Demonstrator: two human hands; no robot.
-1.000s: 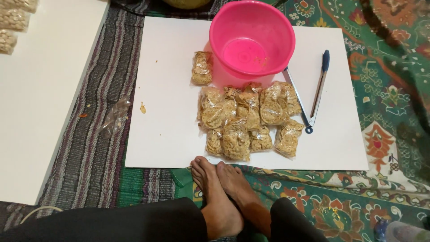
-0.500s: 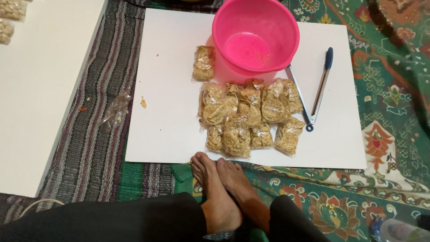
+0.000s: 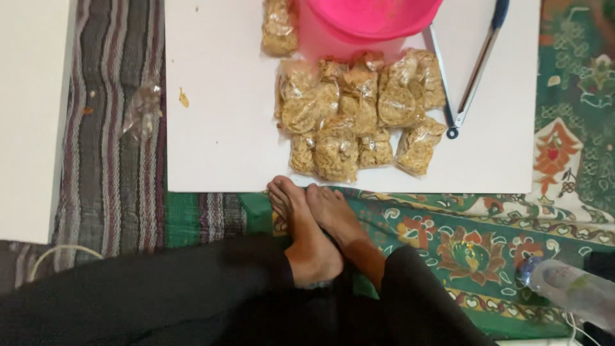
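Neither hand is in view, so I cannot tell what either grip holds. A pile of about eleven small clear bags of snack (image 3: 359, 115) lies on one white sheet (image 3: 218, 141) spread on the floor, touching the base of one pink bucket (image 3: 368, 19). One more bag (image 3: 280, 29) lies apart, left of the bucket. One pair of tongs (image 3: 471, 70) rests right of the pile. Two bare feet (image 3: 314, 224) cross at the sheet's near edge. One plastic bottle (image 3: 570, 288) lies on the patterned rug (image 3: 576, 160).
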